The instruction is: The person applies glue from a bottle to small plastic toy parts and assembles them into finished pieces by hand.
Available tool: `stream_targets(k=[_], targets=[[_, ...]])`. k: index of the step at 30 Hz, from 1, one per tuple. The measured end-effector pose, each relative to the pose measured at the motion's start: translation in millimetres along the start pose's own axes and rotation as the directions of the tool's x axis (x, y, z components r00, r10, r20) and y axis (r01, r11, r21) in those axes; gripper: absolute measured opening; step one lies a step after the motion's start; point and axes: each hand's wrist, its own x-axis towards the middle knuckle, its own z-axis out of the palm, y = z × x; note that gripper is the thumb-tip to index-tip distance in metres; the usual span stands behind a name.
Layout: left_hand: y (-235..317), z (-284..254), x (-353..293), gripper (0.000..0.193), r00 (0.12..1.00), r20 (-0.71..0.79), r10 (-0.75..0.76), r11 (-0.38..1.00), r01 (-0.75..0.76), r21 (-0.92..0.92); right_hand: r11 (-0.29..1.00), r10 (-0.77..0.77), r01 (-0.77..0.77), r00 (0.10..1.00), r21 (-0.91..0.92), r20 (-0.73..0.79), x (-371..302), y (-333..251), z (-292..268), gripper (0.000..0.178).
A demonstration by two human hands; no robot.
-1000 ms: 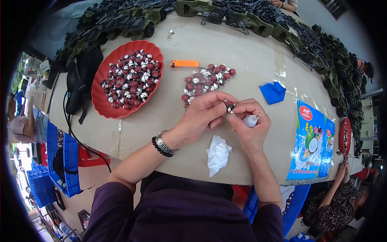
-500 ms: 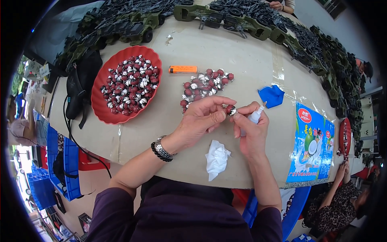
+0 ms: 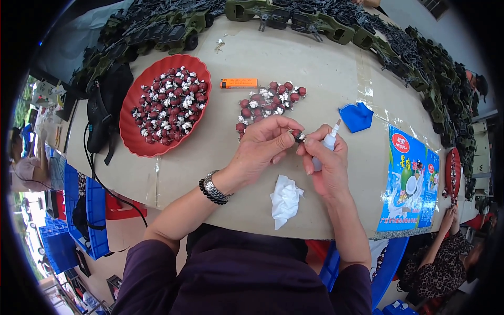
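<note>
"So, where's the little dark red ball (image 3: 297, 135)?"

"Over the counter (image 3: 304, 63), between the two hands. The left hand (image 3: 262, 144) pinches it with a thumb and finger."

"And the right hand (image 3: 328, 163)?"

"It grips a small white bottle (image 3: 329, 140) (the thin tip points away from the person), with fingertips right by the ball."

"Any more balls?"

"Yes, a heap (image 3: 270, 101) just past the left hand, and lots in the red bowl (image 3: 126, 126)."

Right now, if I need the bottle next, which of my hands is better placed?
Probably your right hand: it holds the bottle, nozzle sticking out free, while your left hand pinches a red ball.
</note>
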Motion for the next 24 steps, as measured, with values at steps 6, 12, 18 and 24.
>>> stream_targets(k=[6,12,18,24], targets=[[0,1,-1,0.020,1.000,0.001,-0.013,1.000,0.013,-0.001,1.000,0.002,-0.002,1.000,0.001,0.000,-1,0,0,0.009],[9,1,-2,0.022,0.999,-0.016,-0.044,0.996,0.042,-0.073,0.998,-0.051,0.051,0.999,-0.022,-0.007,0,0,0,0.008],[32,-19,4,0.037,0.996,-0.091,0.023,0.921,-0.056,-0.385,0.794,-0.309,0.281,0.950,-0.539,0.039,16,11,-12,0.012],[39,-47,9,0.035,0.973,-0.106,0.204,0.777,-0.227,-0.587,0.227,-0.374,0.500,0.837,-0.836,0.399,18,18,15,0.034]])
